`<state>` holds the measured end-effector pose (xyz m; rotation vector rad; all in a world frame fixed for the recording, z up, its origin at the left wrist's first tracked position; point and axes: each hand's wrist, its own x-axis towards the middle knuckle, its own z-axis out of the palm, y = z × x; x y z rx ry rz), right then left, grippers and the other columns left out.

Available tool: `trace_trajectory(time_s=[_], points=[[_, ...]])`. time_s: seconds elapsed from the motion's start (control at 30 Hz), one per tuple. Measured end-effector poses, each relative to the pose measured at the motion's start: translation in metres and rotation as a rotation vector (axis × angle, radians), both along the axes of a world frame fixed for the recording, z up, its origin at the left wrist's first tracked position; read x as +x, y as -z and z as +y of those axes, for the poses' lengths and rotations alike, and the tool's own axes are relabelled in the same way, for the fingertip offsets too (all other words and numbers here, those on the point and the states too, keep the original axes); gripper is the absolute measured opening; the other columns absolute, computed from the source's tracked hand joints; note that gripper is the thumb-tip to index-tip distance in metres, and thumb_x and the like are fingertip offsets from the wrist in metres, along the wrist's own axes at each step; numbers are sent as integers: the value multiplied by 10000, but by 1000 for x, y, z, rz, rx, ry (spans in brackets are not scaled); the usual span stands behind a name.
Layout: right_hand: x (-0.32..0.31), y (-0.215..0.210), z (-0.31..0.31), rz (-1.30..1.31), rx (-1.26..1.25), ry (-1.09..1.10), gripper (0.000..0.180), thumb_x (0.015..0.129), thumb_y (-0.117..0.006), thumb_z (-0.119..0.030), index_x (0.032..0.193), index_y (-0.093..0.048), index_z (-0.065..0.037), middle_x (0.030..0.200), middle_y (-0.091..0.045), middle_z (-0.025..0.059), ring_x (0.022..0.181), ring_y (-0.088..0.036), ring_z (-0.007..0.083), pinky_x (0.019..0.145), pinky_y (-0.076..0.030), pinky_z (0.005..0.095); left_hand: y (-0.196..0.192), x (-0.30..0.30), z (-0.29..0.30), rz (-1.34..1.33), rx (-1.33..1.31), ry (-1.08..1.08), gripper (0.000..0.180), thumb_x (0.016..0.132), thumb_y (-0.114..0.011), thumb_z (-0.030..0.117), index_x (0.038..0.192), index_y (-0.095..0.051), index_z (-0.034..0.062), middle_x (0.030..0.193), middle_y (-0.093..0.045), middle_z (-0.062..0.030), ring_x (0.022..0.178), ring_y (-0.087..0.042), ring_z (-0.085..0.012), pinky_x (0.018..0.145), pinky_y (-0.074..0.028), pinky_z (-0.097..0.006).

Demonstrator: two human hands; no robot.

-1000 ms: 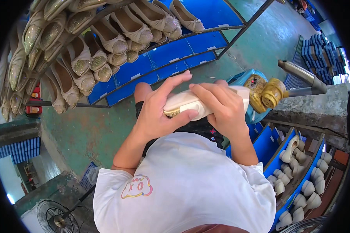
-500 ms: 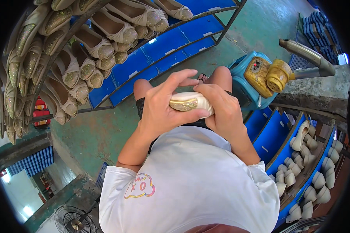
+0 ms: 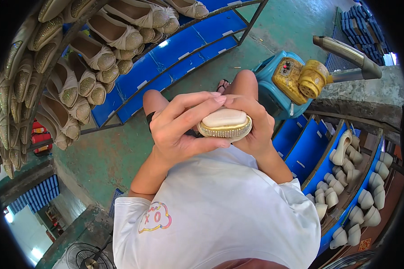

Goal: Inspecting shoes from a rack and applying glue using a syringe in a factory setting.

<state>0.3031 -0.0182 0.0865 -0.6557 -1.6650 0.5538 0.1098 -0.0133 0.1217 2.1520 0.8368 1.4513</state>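
A: Head view. Where is the shoe (image 3: pixel 225 118)?

B: Between the two hands, above the lap and beyond the white shirt (image 3: pixel 224 193). One end faces the camera: pale ribbed underside, gold-coloured edge, band of sparkling studs. Its remaining length is hidden behind that end and the hands.

A: State of the left hand (image 3: pixel 171 125)?

B: Curled round the shoe's left side, gripping it. Thumb lies along the near edge; fingers reach across the far side, tips close to the right hand (image 3: pixel 258 122).

A: And the right?

B: Wrapped against the right side, also holding. Its thumb is hard to make out, so its exact contact cannot be told.

A: Surroundings?

B: Upper left, a rack with blue shelves (image 3: pixel 179 74) bears glittery-toed shoes (image 3: pixel 121 33), overlapping and cut off by the round rim. Right of the knees, a yellow device (image 3: pixel 294 76) with a metal pipe (image 3: pixel 345 51). Lower right, pale shoes (image 3: pixel 366 199) overlap, their count uncertain. A fan (image 3: pixel 83 256) is cut off by the lower edge.
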Motion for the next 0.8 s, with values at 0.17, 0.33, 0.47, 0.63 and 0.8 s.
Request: trace_trajectory(time_s=[0.17,0.33,0.47,0.63,0.8], points=[[-12,4,-4,295,-112,-96,499,801,-884,-63,1202,-602,28,1089,-741,174,994,-745,289,850,-602,353,14,-2,-6,-38,-40,-19,795,715,-906,537,1247,-721,-25,1208,-700,-192,1018,-722,-277,819,-608,-339],[4,5,10,205,-250,123,448,851,-808,-25,1233,-575,-3,1099,-731,162,1018,-727,254,891,-561,356,29,-4,-7,73,-168,-105,923,802,-765,705,1339,-655,-37,1334,-630,-220,1168,-638,-313,914,-553,-385],[63,69,95,71,-378,581,427,893,-580,64,1314,-528,16,1232,-679,164,1154,-669,279,1012,-500,369,35,-6,-21,19,-282,-138,787,946,-658,644,1326,-656,-45,1332,-633,-200,1083,-642,-273,859,-532,-353],[151,130,172,56,-409,967,601,820,-538,34,1414,-459,-6,1230,-671,261,1196,-647,437,1035,-482,447,40,-16,-35,-42,-366,-200,605,1062,-554,499,1311,-664,-42,1265,-648,-185,1048,-635,-238,874,-516,-340],[181,132,196,43,-426,1115,628,797,-518,41,1418,-456,-38,1217,-673,283,1169,-633,489,1014,-479,507,46,-23,-39,-71,-397,-249,492,1101,-518,382,1289,-669,-46,1200,-672,-165,1051,-650,-224,906,-521,-332]])
